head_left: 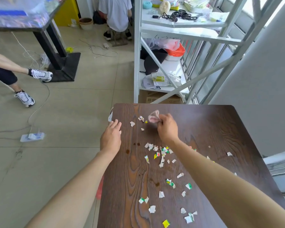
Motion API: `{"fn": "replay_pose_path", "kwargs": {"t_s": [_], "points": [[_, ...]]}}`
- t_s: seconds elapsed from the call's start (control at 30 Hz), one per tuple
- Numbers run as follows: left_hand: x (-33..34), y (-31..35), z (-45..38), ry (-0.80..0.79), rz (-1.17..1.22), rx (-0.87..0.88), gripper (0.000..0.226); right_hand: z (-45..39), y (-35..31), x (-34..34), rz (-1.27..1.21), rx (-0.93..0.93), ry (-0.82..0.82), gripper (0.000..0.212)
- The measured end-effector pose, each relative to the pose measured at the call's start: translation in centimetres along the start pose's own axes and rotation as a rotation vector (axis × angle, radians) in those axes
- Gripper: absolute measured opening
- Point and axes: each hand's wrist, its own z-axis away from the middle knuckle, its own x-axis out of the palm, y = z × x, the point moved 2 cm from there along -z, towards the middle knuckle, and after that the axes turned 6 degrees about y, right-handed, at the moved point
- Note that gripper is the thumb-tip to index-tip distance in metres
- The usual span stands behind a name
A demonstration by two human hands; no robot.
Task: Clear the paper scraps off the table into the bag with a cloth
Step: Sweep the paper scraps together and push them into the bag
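Note:
Several torn paper scraps (161, 155) lie scattered over the dark wood-grain table (212, 129), from its far left part down to the near edge. My right hand (167, 127) is closed on a small pink cloth (153, 117), blurred, held just above the far part of the table. My left hand (111, 137) is at the table's left edge, fingers together and flat, with nothing in it. A reddish bit of plastic, possibly the bag (99, 190), shows below the left edge, mostly hidden by my left forearm.
A white metal shelf rack (163, 51) with bags and clutter stands just beyond the table. A power strip (32, 137) and cables lie on the tiled floor to the left. Another person's legs and sneakers (40, 74) are at far left; someone sits at the back.

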Motion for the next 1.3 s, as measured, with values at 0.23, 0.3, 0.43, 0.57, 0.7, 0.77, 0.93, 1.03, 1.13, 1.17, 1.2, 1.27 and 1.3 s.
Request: {"fn": "replay_pose_path", "kwargs": {"t_s": [0.23, 0.3, 0.43, 0.57, 0.7, 0.77, 0.93, 1.03, 1.13, 1.17, 1.2, 1.27, 1.3], "points": [[0.8, 0.2, 0.2, 0.030, -0.028, 0.008, 0.045, -5.2, -1.9, 5.1, -0.092, 0.299, -0.032, 0.031], [0.8, 0.0, 0.1, 0.033, -0.019, 0.015, 0.046, -4.6, -2.6, 5.7, -0.010, 0.221, -0.061, 0.034], [0.9, -0.3, 0.0, 0.025, -0.011, 0.021, 0.046, -2.4, -3.4, 5.8, 0.049, -0.059, -0.203, 0.031], [0.7, -0.2, -0.1, 0.001, -0.016, 0.016, 0.046, 0.5, -2.9, 5.0, 0.103, -0.299, -0.337, 0.034], [0.4, -0.2, 0.0, -0.017, -0.012, 0.002, 0.047, 4.1, -2.1, 3.9, 0.107, -0.371, -0.417, 0.033], [0.2, -0.1, 0.1, -0.030, -0.006, -0.009, 0.047, 6.2, -1.9, 3.0, 0.098, -0.406, -0.448, 0.032], [-0.7, 0.3, 0.3, -0.070, 0.031, -0.016, 0.048, 9.1, -1.9, 1.2, 0.067, -0.429, -0.549, 0.028], [-1.5, 0.1, 0.4, -0.082, 0.062, 0.002, 0.047, 8.3, -3.2, 0.0, -0.036, -0.289, -0.445, 0.024], [-1.9, -0.2, 0.7, -0.078, 0.096, 0.039, 0.046, 5.6, -4.4, 0.4, -0.050, -0.150, -0.262, 0.027], [-2.0, -0.3, 0.7, -0.074, 0.103, 0.053, 0.047, 5.0, -4.7, 1.2, -0.026, -0.140, -0.250, 0.025], [-2.0, -0.4, 0.8, -0.073, 0.111, 0.060, 0.050, 4.7, -5.0, 2.1, 0.009, -0.143, -0.265, 0.023], [-2.0, -0.7, 0.6, -0.091, 0.132, 0.058, 0.055, 5.1, -5.5, 4.1, 0.077, -0.168, -0.327, 0.022], [-2.0, -0.7, 0.6, -0.100, 0.141, 0.054, 0.057, 5.8, -5.6, 4.7, 0.094, -0.196, -0.345, 0.026]]}}
